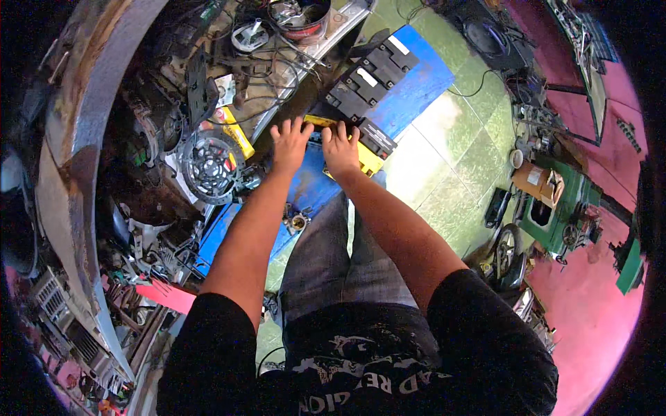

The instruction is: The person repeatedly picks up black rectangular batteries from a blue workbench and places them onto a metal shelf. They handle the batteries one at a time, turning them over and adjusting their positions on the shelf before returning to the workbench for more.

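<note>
I stand over a blue sheet (416, 90) on the floor. My left hand (290, 142) and my right hand (340, 147) reach down side by side, fingers spread, onto a yellow box (369, 161) next to a black battery-like block (378, 137). Two more black blocks (368, 76) lie just beyond on the sheet. Both hands press on or touch the yellow box's near edge; whether either one grips it is hidden by the fingers.
A heap of engine parts, a brake disc (207, 166), wires and a round tin (302, 17) fills the left side. A small metal part (297, 222) lies by my leg. Green tiled floor (458, 152) spreads right, with a green machine (555, 208) and a wheel (506, 246).
</note>
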### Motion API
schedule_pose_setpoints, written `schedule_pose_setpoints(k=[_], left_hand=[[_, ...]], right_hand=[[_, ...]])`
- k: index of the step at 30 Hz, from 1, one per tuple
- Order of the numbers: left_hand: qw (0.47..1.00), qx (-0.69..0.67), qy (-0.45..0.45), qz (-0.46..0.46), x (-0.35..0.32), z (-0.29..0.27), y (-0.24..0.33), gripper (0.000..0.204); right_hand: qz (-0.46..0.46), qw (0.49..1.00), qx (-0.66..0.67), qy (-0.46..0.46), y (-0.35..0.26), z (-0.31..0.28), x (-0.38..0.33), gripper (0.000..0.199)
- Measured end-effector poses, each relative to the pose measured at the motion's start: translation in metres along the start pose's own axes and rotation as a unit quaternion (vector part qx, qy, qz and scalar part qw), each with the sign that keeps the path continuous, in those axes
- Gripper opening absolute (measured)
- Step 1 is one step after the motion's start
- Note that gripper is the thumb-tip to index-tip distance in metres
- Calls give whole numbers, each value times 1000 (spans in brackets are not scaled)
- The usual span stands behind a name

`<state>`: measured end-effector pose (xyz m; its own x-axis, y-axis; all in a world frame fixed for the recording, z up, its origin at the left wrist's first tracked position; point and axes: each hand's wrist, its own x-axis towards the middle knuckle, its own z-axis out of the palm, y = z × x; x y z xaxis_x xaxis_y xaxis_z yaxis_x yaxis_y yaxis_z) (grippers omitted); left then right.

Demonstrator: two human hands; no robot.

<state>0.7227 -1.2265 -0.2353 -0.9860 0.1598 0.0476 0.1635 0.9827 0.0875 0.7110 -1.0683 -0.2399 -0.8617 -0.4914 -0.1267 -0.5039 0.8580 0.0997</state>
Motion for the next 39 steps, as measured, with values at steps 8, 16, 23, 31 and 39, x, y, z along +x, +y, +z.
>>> schedule_pose_setpoints(k=[8, 16, 23, 31, 39], left_hand=[[987, -51, -108, -111, -58, -51, 7, 60], [982, -1, 97, -160, -168, -205, 13, 79], [951, 98, 210, -207, -232, -364, 63, 68], [866, 246, 334, -278, -276, -483, 70, 76], [865, 150, 361, -315, -316, -563, -17, 82]], right_hand=[[-231, 963, 46, -132, 13, -42, 11, 55], [-352, 916, 159, 106, 4, -152, -48, 74], [-445, 811, 242, 292, 5, -302, -85, 83], [-529, 700, 229, 421, -54, -436, -74, 88], [-557, 705, 197, 393, -156, -538, -59, 93]])
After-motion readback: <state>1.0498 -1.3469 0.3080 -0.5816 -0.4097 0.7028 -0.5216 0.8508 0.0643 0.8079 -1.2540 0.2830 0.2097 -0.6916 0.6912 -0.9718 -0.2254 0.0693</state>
